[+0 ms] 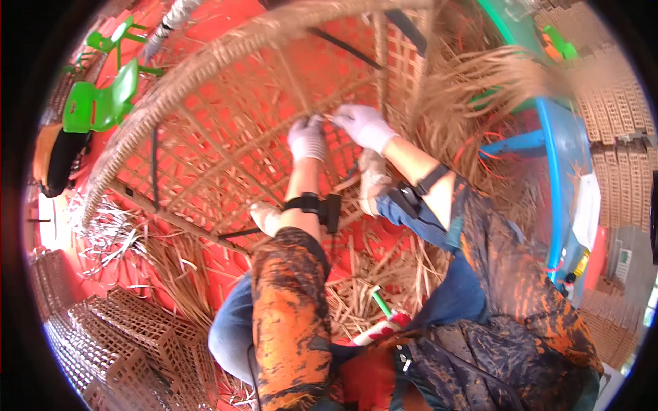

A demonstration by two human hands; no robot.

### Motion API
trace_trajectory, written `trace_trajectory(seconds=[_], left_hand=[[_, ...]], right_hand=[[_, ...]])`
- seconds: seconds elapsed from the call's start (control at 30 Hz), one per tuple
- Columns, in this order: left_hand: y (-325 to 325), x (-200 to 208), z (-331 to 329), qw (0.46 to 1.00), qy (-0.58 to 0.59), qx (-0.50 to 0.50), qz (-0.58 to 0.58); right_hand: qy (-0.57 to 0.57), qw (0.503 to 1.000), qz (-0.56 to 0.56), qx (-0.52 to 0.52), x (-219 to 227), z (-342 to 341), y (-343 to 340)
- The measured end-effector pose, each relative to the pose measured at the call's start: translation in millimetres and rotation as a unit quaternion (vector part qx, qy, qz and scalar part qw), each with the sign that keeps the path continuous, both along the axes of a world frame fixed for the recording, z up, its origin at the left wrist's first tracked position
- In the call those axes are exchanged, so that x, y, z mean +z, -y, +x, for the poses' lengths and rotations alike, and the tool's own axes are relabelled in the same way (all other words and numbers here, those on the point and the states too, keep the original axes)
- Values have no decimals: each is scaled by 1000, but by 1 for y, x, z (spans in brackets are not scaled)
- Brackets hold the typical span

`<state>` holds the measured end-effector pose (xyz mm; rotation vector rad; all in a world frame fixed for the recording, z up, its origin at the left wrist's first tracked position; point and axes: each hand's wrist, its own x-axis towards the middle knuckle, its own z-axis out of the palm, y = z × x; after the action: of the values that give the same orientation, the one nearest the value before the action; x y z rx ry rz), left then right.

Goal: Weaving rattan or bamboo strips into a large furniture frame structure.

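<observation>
A large wicker panel (pixel 226 164) with a thick braided rim and an open lattice lies tilted in front of me. My left hand (pixel 306 139), in a white glove, is closed at a crossing in the middle of the lattice. What its fingers grip is hidden. Just to the right, my right hand (pixel 364 127), also gloved, pinches a thin wicker strip (pixel 327 118) between its fingertips. The two hands almost touch. Dark straps (pixel 155 168) cross the panel in places.
Loose strips (pixel 384 274) litter the red floor around my feet. A bundle of long strips (pixel 480 82) fans out at the right, near a blue plastic stool (pixel 548 157). Stacked woven baskets (pixel 130 335) stand at lower left. A green chair (pixel 103 99) is at upper left.
</observation>
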<state>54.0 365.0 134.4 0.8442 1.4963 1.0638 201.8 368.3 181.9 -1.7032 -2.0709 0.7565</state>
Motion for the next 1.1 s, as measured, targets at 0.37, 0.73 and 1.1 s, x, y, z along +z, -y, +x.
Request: trace_trajectory(seconds=[0.37,0.73,1.1], left_hand=[[19,20,-26,988,152,23,-21],[-10,-48,-26,978,203,-22,42],[-34,-95,-8,956,163,-104,-222]], right_hand=[[184,973,77,117,29,-8,54],[-34,912,-118,392,6,19,62],[-144,972,-164,84,-56,15,-39]])
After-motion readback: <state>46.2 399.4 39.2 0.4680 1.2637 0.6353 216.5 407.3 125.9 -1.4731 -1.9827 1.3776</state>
